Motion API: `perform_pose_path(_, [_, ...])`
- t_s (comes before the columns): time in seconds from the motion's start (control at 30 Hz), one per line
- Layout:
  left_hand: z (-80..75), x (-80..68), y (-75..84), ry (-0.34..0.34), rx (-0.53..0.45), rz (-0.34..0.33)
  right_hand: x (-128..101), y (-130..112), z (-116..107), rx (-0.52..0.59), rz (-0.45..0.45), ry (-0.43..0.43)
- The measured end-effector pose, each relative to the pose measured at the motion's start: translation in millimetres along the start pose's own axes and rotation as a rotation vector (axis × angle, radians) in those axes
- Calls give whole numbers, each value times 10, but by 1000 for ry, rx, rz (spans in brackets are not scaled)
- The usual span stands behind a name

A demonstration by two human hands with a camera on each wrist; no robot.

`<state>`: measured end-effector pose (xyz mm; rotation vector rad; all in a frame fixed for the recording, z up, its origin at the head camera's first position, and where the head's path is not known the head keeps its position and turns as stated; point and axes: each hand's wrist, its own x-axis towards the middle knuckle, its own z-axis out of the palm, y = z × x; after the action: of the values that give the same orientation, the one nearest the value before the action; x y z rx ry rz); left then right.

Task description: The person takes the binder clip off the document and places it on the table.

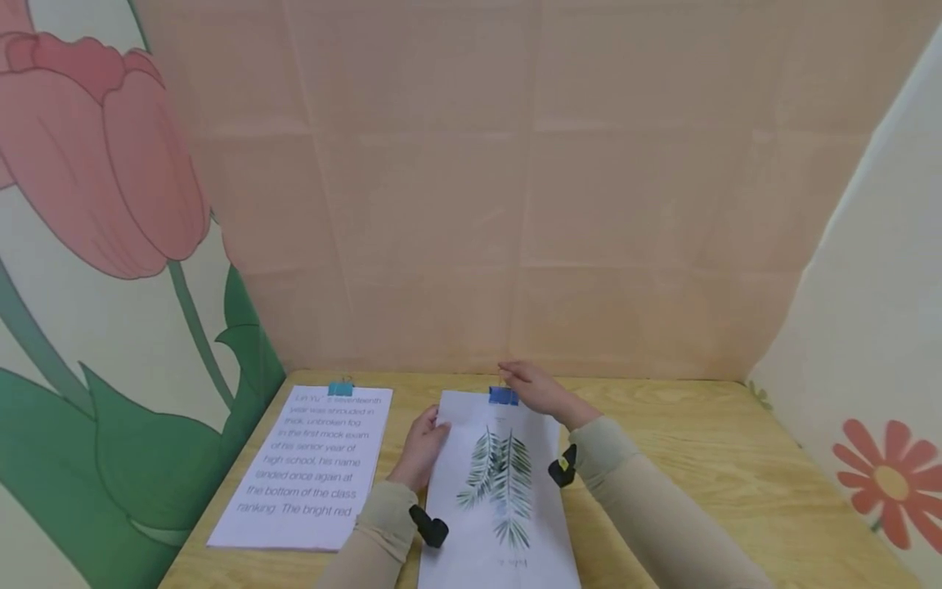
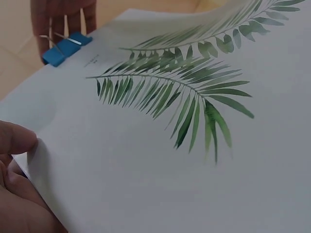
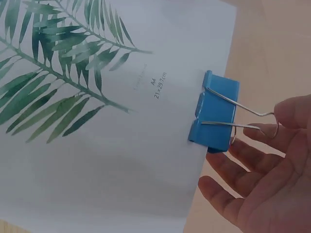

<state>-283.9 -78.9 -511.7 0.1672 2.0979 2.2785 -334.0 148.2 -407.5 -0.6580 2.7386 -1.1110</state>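
Wooden table under peach backdrop: left hand, fingers relaxed, presses the palm-leaf sheets flat at their left edge, steadying them while right hand pinches the wire handles of blue binder clip on the top edge.

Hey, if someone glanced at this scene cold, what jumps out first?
The palm-leaf sheet in the middle of the wooden table, with a blue binder clip on its far edge. The right hand holds the clip's wire handle while the left hand steadies the sheet's left edge. Left of it lies a printed text sheet with a teal clip.
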Motion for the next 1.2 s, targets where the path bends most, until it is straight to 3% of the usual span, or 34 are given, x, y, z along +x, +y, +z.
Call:
perform_pose_path(0.13, [-2,5,-3,8,10,-13,-7,25,-46,55,30,-24])
perform_pose_path(0.5, [4,18,-15,9,0,-34,-8,160,-138,334,86,-72])
perform_pose_path(0.97, [-18,22,-18,29,21,-80,-3,156,-164,358,135,-63])
perform_pose_path(1.2, [-17,21,-17,58,35,-62,-6,173,-169,359,147,-54])
